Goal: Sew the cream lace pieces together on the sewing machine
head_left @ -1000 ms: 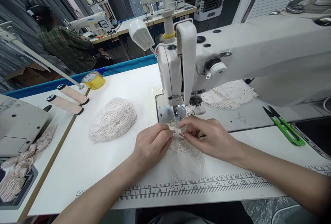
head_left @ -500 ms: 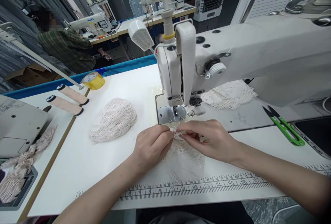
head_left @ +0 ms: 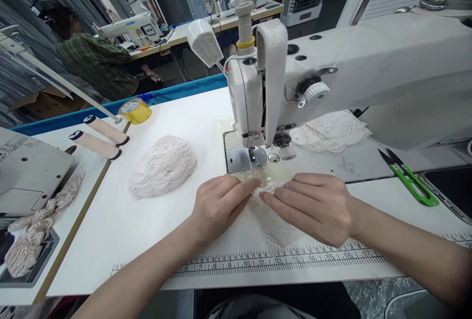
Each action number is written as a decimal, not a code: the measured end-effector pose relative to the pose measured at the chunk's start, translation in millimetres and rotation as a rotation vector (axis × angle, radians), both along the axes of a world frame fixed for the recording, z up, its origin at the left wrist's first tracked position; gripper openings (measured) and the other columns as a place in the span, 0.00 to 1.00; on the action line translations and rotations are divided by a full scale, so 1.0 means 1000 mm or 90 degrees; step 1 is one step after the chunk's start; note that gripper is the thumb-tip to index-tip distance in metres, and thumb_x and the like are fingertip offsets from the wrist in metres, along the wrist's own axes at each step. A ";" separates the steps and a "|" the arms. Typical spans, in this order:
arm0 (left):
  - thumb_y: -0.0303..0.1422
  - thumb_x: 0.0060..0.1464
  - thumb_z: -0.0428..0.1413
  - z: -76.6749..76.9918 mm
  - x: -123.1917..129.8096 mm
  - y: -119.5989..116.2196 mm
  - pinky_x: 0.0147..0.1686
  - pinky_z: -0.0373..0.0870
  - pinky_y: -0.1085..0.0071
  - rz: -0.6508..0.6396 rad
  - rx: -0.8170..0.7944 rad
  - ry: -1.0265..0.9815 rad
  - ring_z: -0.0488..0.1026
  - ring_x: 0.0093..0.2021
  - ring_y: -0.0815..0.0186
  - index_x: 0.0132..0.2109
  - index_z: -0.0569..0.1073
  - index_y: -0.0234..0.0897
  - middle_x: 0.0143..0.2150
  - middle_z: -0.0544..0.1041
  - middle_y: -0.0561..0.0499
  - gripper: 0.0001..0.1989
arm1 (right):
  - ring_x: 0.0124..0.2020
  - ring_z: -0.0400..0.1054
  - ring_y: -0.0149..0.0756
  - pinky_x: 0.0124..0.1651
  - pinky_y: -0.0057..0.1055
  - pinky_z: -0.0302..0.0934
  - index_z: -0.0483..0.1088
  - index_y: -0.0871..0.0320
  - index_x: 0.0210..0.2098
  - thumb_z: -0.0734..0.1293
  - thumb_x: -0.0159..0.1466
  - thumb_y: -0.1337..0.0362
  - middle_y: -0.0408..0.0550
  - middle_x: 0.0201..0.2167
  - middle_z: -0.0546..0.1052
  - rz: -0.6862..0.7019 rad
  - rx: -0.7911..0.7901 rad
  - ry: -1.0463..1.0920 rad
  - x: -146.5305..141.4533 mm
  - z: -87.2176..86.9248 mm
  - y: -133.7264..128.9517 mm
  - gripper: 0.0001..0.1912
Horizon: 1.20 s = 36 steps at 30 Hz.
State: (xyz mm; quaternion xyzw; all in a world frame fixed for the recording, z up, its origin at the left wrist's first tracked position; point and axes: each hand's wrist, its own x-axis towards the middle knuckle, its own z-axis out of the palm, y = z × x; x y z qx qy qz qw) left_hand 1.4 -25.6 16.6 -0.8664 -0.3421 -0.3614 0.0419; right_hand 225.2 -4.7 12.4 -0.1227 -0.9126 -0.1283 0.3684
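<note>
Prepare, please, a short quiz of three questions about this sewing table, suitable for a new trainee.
1. True or false: the left hand and the right hand both hold lace fabric in front of the sewing machine.
2. Which lies nearest to the yellow tape roll?
A) the smartphone
B) two thread spools
C) the air cooler
3. Fill in the colour: the handles of the thread snips are ____.

Key: 1. True. 2. B. 3. Green.
</note>
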 end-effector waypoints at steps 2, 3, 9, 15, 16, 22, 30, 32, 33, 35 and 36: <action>0.25 0.61 0.53 0.002 0.002 -0.001 0.25 0.66 0.76 -0.003 -0.056 -0.045 0.71 0.26 0.72 0.42 0.74 0.37 0.26 0.74 0.55 0.06 | 0.26 0.69 0.32 0.25 0.32 0.58 0.73 0.55 0.41 0.61 0.67 0.73 0.43 0.26 0.76 0.004 -0.026 -0.007 0.000 0.006 -0.001 0.11; 0.25 0.60 0.54 0.005 0.002 -0.003 0.25 0.67 0.76 -0.005 -0.111 -0.076 0.71 0.26 0.72 0.39 0.74 0.37 0.27 0.75 0.54 0.05 | 0.24 0.68 0.31 0.24 0.31 0.57 0.73 0.55 0.39 0.60 0.67 0.73 0.42 0.24 0.75 0.007 -0.063 -0.006 0.000 0.012 -0.002 0.11; 0.28 0.53 0.62 0.031 0.009 -0.014 0.20 0.65 0.79 -0.168 -0.806 -0.165 0.70 0.22 0.73 0.30 0.75 0.36 0.23 0.75 0.56 0.05 | 0.18 0.61 0.25 0.19 0.23 0.54 0.74 0.53 0.31 0.66 0.66 0.63 0.36 0.19 0.70 0.081 -0.745 -0.113 0.008 0.056 -0.005 0.07; 0.28 0.57 0.58 0.007 0.013 0.000 0.26 0.66 0.71 0.029 -0.473 -0.032 0.70 0.26 0.70 0.31 0.73 0.39 0.27 0.75 0.56 0.06 | 0.18 0.63 0.26 0.19 0.24 0.51 0.75 0.54 0.29 0.66 0.65 0.63 0.37 0.19 0.72 -0.128 -0.742 -0.066 -0.004 0.032 0.015 0.09; 0.28 0.57 0.58 0.000 0.013 0.003 0.28 0.65 0.69 0.073 -0.376 0.009 0.70 0.27 0.69 0.32 0.73 0.39 0.28 0.75 0.55 0.05 | 0.20 0.64 0.27 0.21 0.25 0.52 0.75 0.55 0.30 0.66 0.65 0.64 0.38 0.21 0.74 -0.177 -0.683 -0.058 -0.008 0.024 0.019 0.09; 0.27 0.59 0.56 -0.013 0.011 0.005 0.34 0.61 0.64 0.105 -0.008 0.140 0.73 0.38 0.62 0.44 0.74 0.37 0.41 0.80 0.49 0.06 | 0.24 0.68 0.30 0.25 0.27 0.52 0.76 0.56 0.34 0.64 0.67 0.64 0.43 0.25 0.78 -0.285 -0.494 -0.077 -0.021 -0.003 0.034 0.09; 0.26 0.64 0.50 -0.010 0.011 -0.004 0.41 0.58 0.60 0.098 0.032 0.231 0.74 0.49 0.59 0.50 0.74 0.35 0.51 0.79 0.48 0.11 | 0.17 0.62 0.29 0.20 0.31 0.46 0.77 0.57 0.38 0.60 0.69 0.63 0.46 0.29 0.80 -0.351 -0.180 -0.142 -0.012 0.001 0.021 0.13; 0.26 0.64 0.50 -0.011 0.012 0.000 0.41 0.58 0.60 0.107 0.023 0.228 0.73 0.51 0.58 0.48 0.75 0.36 0.52 0.79 0.48 0.11 | 0.20 0.66 0.30 0.21 0.31 0.49 0.77 0.57 0.42 0.60 0.70 0.62 0.45 0.31 0.80 -0.325 -0.163 -0.133 -0.014 0.002 0.013 0.13; 0.26 0.64 0.50 -0.012 0.013 0.002 0.41 0.58 0.60 0.113 0.020 0.226 0.73 0.51 0.58 0.48 0.75 0.36 0.52 0.79 0.48 0.10 | 0.22 0.67 0.31 0.21 0.32 0.50 0.77 0.58 0.43 0.60 0.70 0.62 0.45 0.31 0.80 -0.328 -0.164 -0.137 -0.015 0.001 0.011 0.14; 0.26 0.63 0.51 -0.013 0.013 0.004 0.42 0.59 0.60 0.119 0.016 0.225 0.73 0.52 0.58 0.47 0.75 0.35 0.53 0.78 0.48 0.10 | 0.23 0.68 0.32 0.20 0.33 0.48 0.77 0.60 0.44 0.59 0.71 0.60 0.47 0.31 0.80 -0.352 -0.168 -0.164 -0.018 -0.001 0.010 0.16; 0.26 0.63 0.51 -0.013 0.013 0.004 0.43 0.59 0.59 0.122 0.012 0.226 0.73 0.52 0.59 0.48 0.75 0.34 0.53 0.78 0.48 0.10 | 0.22 0.67 0.33 0.20 0.33 0.47 0.77 0.61 0.44 0.59 0.71 0.59 0.48 0.31 0.80 -0.366 -0.166 -0.181 -0.018 -0.002 0.010 0.17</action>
